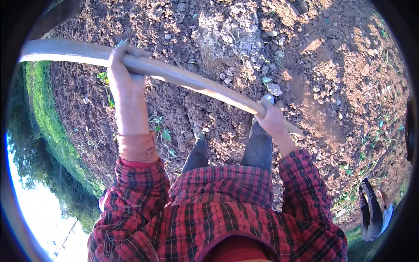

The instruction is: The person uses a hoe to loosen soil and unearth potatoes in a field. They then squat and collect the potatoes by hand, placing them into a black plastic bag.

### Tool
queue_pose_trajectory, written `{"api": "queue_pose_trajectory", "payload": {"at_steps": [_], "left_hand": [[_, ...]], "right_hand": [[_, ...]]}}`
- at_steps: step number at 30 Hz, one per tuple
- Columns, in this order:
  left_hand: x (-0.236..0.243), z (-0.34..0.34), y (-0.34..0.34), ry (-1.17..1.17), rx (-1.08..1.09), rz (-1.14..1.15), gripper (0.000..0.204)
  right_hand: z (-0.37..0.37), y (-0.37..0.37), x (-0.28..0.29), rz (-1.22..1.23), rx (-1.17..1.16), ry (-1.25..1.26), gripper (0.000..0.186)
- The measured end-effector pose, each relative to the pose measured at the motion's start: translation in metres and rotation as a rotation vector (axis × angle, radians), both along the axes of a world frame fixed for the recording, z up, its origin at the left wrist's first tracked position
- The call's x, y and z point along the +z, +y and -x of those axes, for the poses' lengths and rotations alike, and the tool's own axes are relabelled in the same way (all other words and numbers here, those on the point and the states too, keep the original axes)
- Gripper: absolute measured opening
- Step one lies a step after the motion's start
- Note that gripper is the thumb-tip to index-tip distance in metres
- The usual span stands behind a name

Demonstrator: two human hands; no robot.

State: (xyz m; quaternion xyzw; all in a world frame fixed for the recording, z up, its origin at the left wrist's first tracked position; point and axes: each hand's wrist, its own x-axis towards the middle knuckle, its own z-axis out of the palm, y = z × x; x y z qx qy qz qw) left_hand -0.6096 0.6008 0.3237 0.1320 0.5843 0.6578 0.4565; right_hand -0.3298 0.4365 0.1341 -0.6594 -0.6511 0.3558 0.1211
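Observation:
A long pale wooden handle (205,87) runs slantwise from the upper left rim down to the right. My left hand (126,76) is closed around it left of centre, with the arm stretched forward. My right hand (270,117) grips it lower down, near its right end. A dark, blurred shape at the upper left rim may be the tool's head; I cannot make it out. Below the handle are my legs and boots, standing on broken brown soil (183,35).
Green plants (166,134) poke from the clods. A grassy strip (48,113) and trees lie along the left. A co-worker (373,218) in dark trousers is at the lower right. Part of what seems another person (103,201) shows behind my left arm.

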Motion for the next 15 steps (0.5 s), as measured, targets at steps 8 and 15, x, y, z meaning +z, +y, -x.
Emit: {"api": "queue_pose_trajectory", "payload": {"at_steps": [8,15], "left_hand": [[-0.058,-0.023,0.053,0.194,-0.059,0.014,0.009],[-0.282,-0.133,-0.075,0.053,-0.303,0.873,0.021]], "right_hand": [[0.044,0.037,0.01,0.104,0.017,0.126,0.027],[-0.045,-0.131,0.012,0.61,-0.095,-0.116,0.037]]}}
